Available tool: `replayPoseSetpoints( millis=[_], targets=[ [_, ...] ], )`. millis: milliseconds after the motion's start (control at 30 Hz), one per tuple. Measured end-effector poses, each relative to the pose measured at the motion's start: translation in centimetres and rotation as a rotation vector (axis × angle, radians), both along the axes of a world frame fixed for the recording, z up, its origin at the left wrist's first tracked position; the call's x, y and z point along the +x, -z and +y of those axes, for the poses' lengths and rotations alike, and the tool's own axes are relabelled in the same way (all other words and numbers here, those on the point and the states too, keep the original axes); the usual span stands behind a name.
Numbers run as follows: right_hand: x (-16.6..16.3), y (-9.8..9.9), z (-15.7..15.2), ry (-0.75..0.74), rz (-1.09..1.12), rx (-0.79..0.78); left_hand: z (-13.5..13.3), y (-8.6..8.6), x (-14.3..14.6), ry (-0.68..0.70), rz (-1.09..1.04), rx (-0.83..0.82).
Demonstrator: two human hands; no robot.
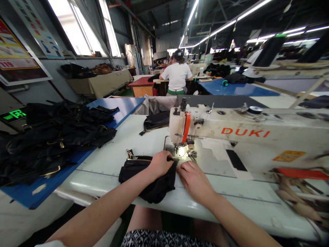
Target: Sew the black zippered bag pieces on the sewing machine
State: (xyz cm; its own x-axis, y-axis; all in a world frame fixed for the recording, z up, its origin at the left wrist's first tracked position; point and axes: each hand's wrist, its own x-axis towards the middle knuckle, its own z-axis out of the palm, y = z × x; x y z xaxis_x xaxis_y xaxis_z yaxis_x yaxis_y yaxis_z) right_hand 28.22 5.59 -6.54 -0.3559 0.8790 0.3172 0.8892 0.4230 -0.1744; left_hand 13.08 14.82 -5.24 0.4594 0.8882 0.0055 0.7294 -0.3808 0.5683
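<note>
A black fabric piece with a gold zipper (144,173) lies on the white sewing table (108,161), its right edge under the needle area of the white sewing machine (231,132). My left hand (159,164) rests on top of the fabric, fingers curled and pinching its edge near the presser foot. My right hand (194,178) lies just right of the fabric, fingers bent and pressing its edge against the table in front of the needle plate.
A heap of black zippered pieces (51,137) covers a blue board at left. Another black piece (156,120) lies behind the machine head. Orange scissors or tools (300,175) sit at right. A person in a white shirt (177,77) sits farther back.
</note>
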Motion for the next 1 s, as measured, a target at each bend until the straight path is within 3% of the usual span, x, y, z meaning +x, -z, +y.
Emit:
replayPoseSetpoints(
  millis=[300,567,767,833,1000],
  targets=[
    [0.4,0.2,0.3,-0.017,0.129,0.018,0.0,0.5,-0.1,0.03,0.012,0.051],
    [-0.1,-0.1,1.0,-0.021,-0.016,0.008,0.0,0.9,-0.2,0.057,0.042,0.101],
    [0.0,-0.3,1.0,-0.031,-0.054,0.014,-0.1,0.7,-1.1,0.079,0.089,0.29],
    [0.0,-0.4,1.0,-0.031,-0.062,0.007,-0.2,0.6,-1.5,0.184,0.119,0.398],
    [0.1,-0.4,1.0,-0.031,-0.064,-0.015,0.0,0.5,-2.3,0.604,0.289,0.641]
  ],
)
